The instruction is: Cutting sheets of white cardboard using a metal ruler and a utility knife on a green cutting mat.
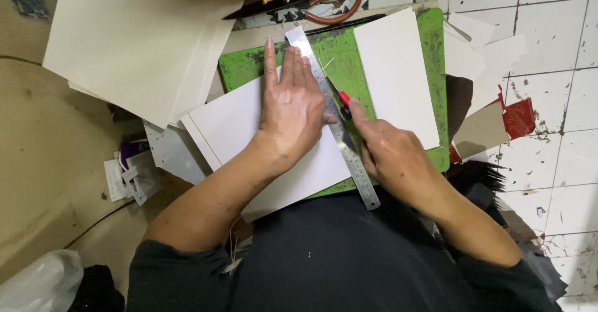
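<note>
Cutting step: left hand (291,109) flat, pinning ruler (336,125) on card (249,131); right hand (389,153) grips knife (341,103); next needs steady pull.

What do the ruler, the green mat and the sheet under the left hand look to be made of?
Ruler: likely steel, a thin strip with a dull silver sheen. Green mat: probably rubbery plastic, matte, with dark scuffs and stains. Sheet: off-white card or thick paper, matte and lying flat; the left hand presses it and the ruler down.
</note>
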